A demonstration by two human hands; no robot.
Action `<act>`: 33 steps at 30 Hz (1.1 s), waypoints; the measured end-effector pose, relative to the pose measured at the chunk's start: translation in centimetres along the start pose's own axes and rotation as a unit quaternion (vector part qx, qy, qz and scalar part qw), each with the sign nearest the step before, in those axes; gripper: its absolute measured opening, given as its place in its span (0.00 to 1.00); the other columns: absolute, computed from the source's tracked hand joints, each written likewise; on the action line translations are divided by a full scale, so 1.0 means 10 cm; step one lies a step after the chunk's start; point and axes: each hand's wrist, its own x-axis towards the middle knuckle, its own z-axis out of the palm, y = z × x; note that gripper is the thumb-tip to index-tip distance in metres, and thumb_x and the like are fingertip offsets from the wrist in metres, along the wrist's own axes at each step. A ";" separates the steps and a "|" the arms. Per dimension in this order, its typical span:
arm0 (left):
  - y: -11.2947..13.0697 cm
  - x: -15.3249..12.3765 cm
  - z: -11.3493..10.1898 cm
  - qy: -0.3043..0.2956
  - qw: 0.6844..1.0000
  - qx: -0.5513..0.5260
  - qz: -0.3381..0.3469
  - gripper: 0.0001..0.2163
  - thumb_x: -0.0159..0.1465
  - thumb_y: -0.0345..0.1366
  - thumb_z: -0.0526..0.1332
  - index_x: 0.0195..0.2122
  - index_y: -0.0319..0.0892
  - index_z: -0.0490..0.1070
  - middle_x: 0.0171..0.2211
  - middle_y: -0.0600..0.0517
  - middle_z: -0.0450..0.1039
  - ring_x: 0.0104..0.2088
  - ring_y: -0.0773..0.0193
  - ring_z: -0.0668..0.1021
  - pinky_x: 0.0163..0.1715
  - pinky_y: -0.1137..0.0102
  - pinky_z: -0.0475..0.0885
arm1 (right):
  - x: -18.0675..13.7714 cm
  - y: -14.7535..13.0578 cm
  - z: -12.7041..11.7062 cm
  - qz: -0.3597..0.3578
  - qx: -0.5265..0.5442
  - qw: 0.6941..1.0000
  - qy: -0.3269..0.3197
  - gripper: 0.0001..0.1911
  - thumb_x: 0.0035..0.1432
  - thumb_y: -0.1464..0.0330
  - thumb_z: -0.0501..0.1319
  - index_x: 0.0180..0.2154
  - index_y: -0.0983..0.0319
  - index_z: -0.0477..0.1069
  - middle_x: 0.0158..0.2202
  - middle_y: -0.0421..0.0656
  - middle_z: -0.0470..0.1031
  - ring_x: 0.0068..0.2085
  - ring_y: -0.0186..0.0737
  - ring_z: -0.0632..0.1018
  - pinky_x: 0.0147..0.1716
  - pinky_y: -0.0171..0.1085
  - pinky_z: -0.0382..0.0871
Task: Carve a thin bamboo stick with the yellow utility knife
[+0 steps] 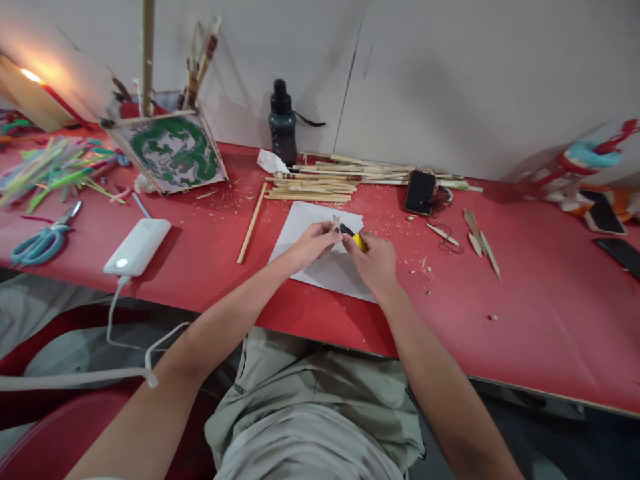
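From the head view, the left hand (310, 244) pinches a small pale sliver of wood (336, 223) while the right hand (375, 261) is closed around a yellow-handled utility knife (354, 237), both above a white paper sheet (320, 263) on the red table (525, 313), with a bundle of bamboo sticks (320, 185) and a black phone (419, 192) behind.

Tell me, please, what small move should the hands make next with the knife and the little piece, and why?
Probably a short, shallow stroke of the yellow knife away from the body. The right hand holds its blade against the small piece pinched in the left hand, both over the white paper, and shavings already lie on the red table.
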 end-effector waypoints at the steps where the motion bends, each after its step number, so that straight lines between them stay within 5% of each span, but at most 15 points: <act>1: 0.00 0.00 0.00 0.002 1.000 0.004 0.001 0.10 0.61 0.41 0.62 0.30 0.43 0.62 0.20 0.61 0.52 0.18 0.75 0.53 0.19 0.72 0.43 | 0.00 0.00 0.00 0.000 -0.002 1.000 -0.002 0.27 0.64 0.44 0.53 0.25 0.57 0.57 0.22 0.38 0.63 0.25 0.35 0.61 0.27 0.38 0.47; 14: 0.04 0.00 0.02 0.020 1.000 0.001 -0.007 0.08 0.63 0.39 0.62 0.33 0.40 0.67 0.21 0.60 0.53 0.19 0.76 0.55 0.19 0.75 0.46 | 0.02 0.01 0.01 0.022 -0.061 0.998 0.002 0.28 0.65 0.43 0.52 0.25 0.58 0.63 0.24 0.41 0.69 0.27 0.37 0.63 0.27 0.38 0.47; 20: 0.06 0.01 0.00 -0.011 0.992 -0.072 -0.101 0.08 0.66 0.41 0.60 0.35 0.43 0.64 0.21 0.63 0.47 0.15 0.76 0.49 0.16 0.74 0.39 | 0.03 0.03 0.05 0.037 -0.137 0.990 0.019 0.34 0.65 0.37 0.48 0.29 0.58 0.71 0.27 0.45 0.75 0.27 0.38 0.66 0.27 0.38 0.46; 24: 0.05 0.03 -0.07 -0.045 0.978 -0.142 -0.144 0.10 0.66 0.41 0.61 0.32 0.44 0.61 0.20 0.64 0.42 0.15 0.75 0.46 0.15 0.74 0.39 | 0.11 0.02 0.05 0.009 -0.192 0.981 0.008 0.37 0.66 0.37 0.46 0.34 0.59 0.76 0.30 0.47 0.78 0.27 0.40 0.69 0.27 0.39 0.44; 33: 0.17 0.16 -0.32 0.019 0.942 -0.292 -0.164 0.13 0.66 0.36 0.59 0.27 0.44 0.56 0.18 0.65 0.42 0.14 0.76 0.47 0.13 0.74 0.38 | 0.62 -0.32 -0.02 -0.093 -0.223 0.968 -0.066 0.41 0.66 0.36 0.42 0.40 0.60 0.80 0.34 0.51 0.80 0.32 0.44 0.76 0.28 0.38 0.51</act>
